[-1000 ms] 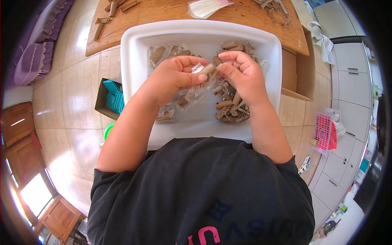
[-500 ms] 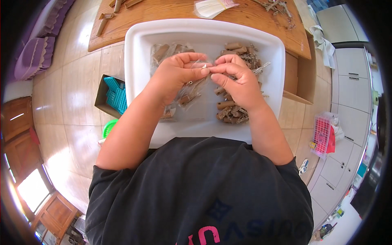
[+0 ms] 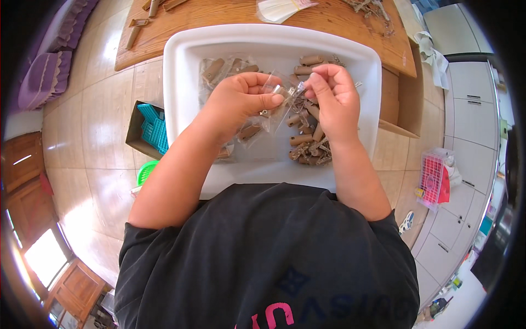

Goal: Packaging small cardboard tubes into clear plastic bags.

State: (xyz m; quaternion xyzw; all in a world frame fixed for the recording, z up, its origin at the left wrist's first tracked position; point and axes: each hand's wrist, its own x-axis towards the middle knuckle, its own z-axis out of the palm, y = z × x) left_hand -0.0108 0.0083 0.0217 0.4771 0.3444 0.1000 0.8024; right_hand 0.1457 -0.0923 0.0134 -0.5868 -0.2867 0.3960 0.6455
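Observation:
My left hand [image 3: 233, 101] pinches a small clear plastic bag [image 3: 282, 112] between thumb and fingers, above a white plastic tub [image 3: 173, 109]. Thumb and fingertips of my right hand [image 3: 335, 104] close on the bag's upper right edge, where a bright bit shows. Small metallic pieces show by my left fingertips; their kind is unclear. Under my right hand lies a heap of brown cylinders [image 3: 300, 140] tangled with thin, silvery-tan strands. Below and beyond my left hand lie bagged brown cylinders [image 3: 215, 70], partly covered by that hand.
Beyond the tub stands a wooden table [image 3: 219, 13] with white strips [image 3: 278, 10] and brown pieces [image 3: 133, 37]. A dark box [image 3: 133, 129] holding teal plastic baskets [image 3: 155, 134] sits left. At right are a cardboard box [image 3: 413, 104] and a pink wire cage [image 3: 433, 175].
My right hand has moved right and turned upward, drawing the bag's edge out from my left fingers. The clear bag now stretches between both hands. My left hand has hardly moved.

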